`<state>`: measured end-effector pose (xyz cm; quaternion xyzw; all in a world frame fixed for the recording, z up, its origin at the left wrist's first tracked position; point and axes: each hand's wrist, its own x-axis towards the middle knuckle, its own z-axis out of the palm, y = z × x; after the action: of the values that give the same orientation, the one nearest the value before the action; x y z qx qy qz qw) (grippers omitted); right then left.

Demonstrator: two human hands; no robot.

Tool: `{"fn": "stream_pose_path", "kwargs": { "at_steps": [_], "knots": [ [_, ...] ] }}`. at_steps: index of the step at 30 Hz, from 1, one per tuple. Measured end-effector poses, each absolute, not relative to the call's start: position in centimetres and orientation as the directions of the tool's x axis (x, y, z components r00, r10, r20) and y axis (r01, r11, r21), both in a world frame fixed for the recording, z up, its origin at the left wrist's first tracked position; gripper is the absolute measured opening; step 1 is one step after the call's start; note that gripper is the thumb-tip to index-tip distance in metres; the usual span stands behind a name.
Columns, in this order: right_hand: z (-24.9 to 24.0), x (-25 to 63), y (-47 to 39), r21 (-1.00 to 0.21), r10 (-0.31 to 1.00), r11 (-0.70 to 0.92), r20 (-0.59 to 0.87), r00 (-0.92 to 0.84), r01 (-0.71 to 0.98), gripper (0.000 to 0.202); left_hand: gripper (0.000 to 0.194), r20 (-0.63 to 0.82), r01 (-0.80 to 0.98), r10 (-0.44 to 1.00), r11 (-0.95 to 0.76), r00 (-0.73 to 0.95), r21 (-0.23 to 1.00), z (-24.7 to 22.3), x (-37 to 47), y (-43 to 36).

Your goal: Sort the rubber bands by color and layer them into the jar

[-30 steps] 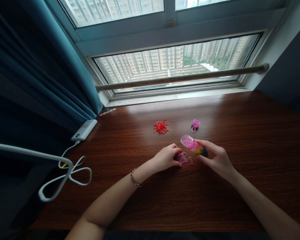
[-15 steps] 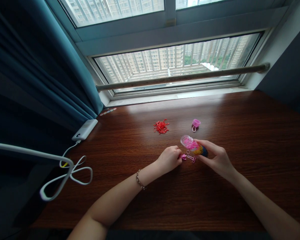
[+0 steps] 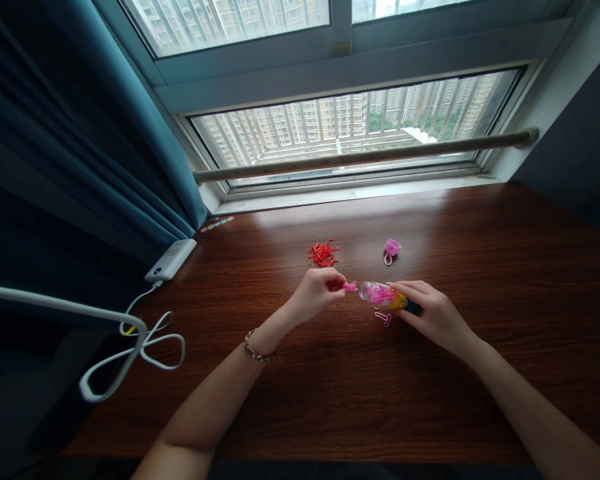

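Observation:
My left hand (image 3: 320, 293) pinches a small bunch of pink rubber bands (image 3: 351, 287) just left of the bottle's mouth, apart from it. My right hand (image 3: 433, 310) is closed around a clear bottle (image 3: 384, 295), tilted nearly flat with its open mouth to the left. Pink bands show inside it, and its base end looks yellow and dark blue. Below the bottle a few loose pink bands (image 3: 383, 318) lie on the table. Beyond my hands sit a pile of small red bands (image 3: 323, 254) and a pink cap with a loop (image 3: 393, 248).
The dark wooden table (image 3: 300, 400) runs up to a window with a metal rail (image 3: 370, 157). At the left lie a white power bank (image 3: 171, 261) and its looped white cable (image 3: 165, 347), beside a blue curtain (image 3: 145, 153).
My left hand has lifted pink bands off the table and moved up and left, level with the bottle's mouth. The bottle has tipped flatter in my right hand.

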<state>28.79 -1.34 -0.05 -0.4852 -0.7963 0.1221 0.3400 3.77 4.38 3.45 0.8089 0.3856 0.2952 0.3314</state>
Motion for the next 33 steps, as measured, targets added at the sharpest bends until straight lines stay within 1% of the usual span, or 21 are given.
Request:
{"fn": "stream_pose_path", "kwargs": {
  "at_steps": [4, 10, 14, 18, 20, 24, 29, 33],
  "knots": [
    [0.2, 28.3, -1.6, -0.522, 0.838, 0.529, 0.444, -0.317, 0.669, 0.043, 0.011, 0.261, 0.447, 0.764, -0.578, 0.590, 0.682, 3.8, 4.5, 3.5],
    [0.0, 28.0, -1.6, -0.497, 0.805, 0.586, 0.449, -0.388, 0.640, 0.045, 0.011, 0.304, 0.442, 0.720, -0.646, 0.624, 0.623, 3.6, 5.2, 2.8],
    [-0.2, 27.9, -1.7, -0.534, 0.821, 0.566, 0.436, -0.369, 0.628, 0.048, 0.008, 0.326, 0.519, 0.758, -0.633, 0.565, 0.574, 3.5, 5.3, 2.4],
    [-0.2, 27.8, -1.9, -0.576, 0.842, 0.535, 0.425, -0.333, 0.618, 0.046, 0.019, 0.429, 0.523, 0.693, -0.719, 0.579, 0.457, 3.4, 5.3, 2.3],
    [-0.1, 27.8, -1.9, -0.594, 0.849, 0.524, 0.422, -0.318, 0.611, 0.046, 0.021, 0.461, 0.533, 0.677, -0.736, 0.574, 0.418, 3.5, 5.3, 2.3],
    [0.2, 27.7, -1.9, -0.620, 0.858, 0.507, 0.430, -0.281, 0.599, 0.043, 0.020, 0.436, 0.521, 0.677, -0.736, 0.593, 0.433, 4.2, 5.2, 2.3],
    [0.6, 27.3, -2.1, -0.650, 0.861, 0.497, 0.452, -0.233, 0.575, 0.037, 0.024, 0.364, 0.416, 0.612, -0.768, 0.702, 0.487, 4.4, 5.3, 2.2],
    [0.6, 27.1, -2.2, -0.667, 0.866, 0.487, 0.454, -0.210, 0.564, 0.037, 0.025, 0.315, 0.343, 0.556, -0.775, 0.769, 0.531, 4.1, 5.4, 2.1]
  ]
}}
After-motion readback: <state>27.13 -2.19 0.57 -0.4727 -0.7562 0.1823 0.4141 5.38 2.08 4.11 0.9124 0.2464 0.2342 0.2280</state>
